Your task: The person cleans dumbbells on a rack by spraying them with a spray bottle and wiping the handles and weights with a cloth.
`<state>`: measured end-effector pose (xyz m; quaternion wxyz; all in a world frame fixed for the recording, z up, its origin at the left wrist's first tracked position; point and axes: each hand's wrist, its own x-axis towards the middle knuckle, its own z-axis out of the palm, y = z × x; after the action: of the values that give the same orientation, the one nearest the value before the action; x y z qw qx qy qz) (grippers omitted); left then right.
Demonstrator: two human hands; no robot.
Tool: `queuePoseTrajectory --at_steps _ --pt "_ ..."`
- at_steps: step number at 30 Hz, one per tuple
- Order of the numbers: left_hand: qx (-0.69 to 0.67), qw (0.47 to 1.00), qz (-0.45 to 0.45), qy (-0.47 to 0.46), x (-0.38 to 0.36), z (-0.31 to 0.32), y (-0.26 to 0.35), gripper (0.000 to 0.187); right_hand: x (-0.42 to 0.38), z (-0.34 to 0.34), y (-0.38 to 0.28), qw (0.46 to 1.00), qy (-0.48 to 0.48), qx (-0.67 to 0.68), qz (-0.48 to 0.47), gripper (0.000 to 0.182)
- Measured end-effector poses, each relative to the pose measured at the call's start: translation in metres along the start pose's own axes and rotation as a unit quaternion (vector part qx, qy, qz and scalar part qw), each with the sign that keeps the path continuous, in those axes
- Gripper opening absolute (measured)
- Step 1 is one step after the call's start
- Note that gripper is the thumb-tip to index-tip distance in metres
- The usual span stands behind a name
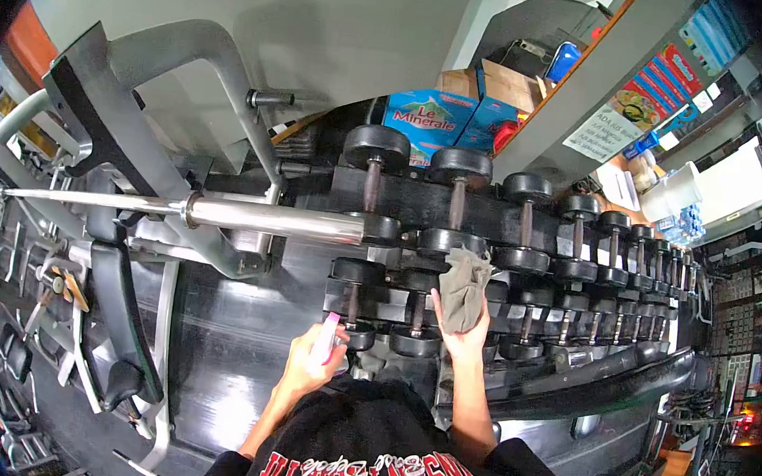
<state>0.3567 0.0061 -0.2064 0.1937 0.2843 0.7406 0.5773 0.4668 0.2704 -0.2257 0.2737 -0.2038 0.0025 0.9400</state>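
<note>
A small bottle with a pink top is held in the left hand, its lower part hidden by the fingers closed around it. A crumpled grey cloth is gripped in the right hand, whose fingers are partly covered by its folds. The cloth is held before the dumbbell rack, over the near end of an upper-row dumbbell; whether the two touch cannot be told. Part of the lower row is also hidden by the cloth and hand. The far dumbbells are crowded small towards the right, and the outer scene is cut off by a black rim. Behind the rack, a blue carton is partly blocked by dumbbells, its contents unseen. At the right, clear bottles, apparently in a wrapped pack, are placed beside a white container, whose inside cannot be made out.
</note>
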Motion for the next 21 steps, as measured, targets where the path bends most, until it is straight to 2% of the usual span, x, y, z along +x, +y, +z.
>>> queuePoseTrajectory --at_steps 3,5,7,8,10,12,14,15,17,21 --pt "0.016 1.000 0.011 -0.012 -0.010 0.016 0.001 0.027 -0.018 -0.016 -0.008 0.999 0.047 0.011 0.003 0.037" --pt "0.042 0.999 0.019 -0.025 -0.016 0.030 0.011 0.028 -0.035 -0.026 -0.013 0.999 0.021 0.010 0.025 0.036" --pt "0.058 0.994 0.093 0.023 -0.025 0.042 0.031 0.030 -0.050 -0.039 -0.019 0.999 0.030 0.006 0.038 0.038" --pt "0.012 0.998 0.054 0.031 -0.033 0.049 0.031 0.031 -0.059 -0.044 -0.022 0.999 0.029 0.011 0.035 0.038" --pt "-0.033 0.997 0.043 0.049 -0.045 0.065 0.046 0.031 -0.078 -0.048 -0.028 0.998 0.055 -0.002 0.034 0.039" --pt "-0.078 0.994 0.028 0.070 -0.059 0.075 0.048 0.032 -0.090 -0.066 -0.037 0.999 0.033 -0.004 0.042 0.039" --pt "0.099 0.984 0.146 0.030 -0.069 0.077 0.035 0.034 -0.101 -0.081 -0.046 0.998 0.016 -0.004 0.055 0.040" --pt "0.099 0.984 0.147 0.026 -0.075 0.079 0.037 0.034 -0.110 -0.077 -0.048 0.999 0.016 -0.001 0.052 0.040" --pt "0.028 0.999 0.030 -0.026 -0.086 0.082 0.042 0.042 -0.125 -0.065 -0.051 0.997 0.052 -0.055 0.023 0.035" --pt "0.070 0.996 0.015 -0.058 -0.088 0.077 0.065 0.043 -0.136 -0.074 -0.065 0.990 0.101 -0.089 0.037 0.038"
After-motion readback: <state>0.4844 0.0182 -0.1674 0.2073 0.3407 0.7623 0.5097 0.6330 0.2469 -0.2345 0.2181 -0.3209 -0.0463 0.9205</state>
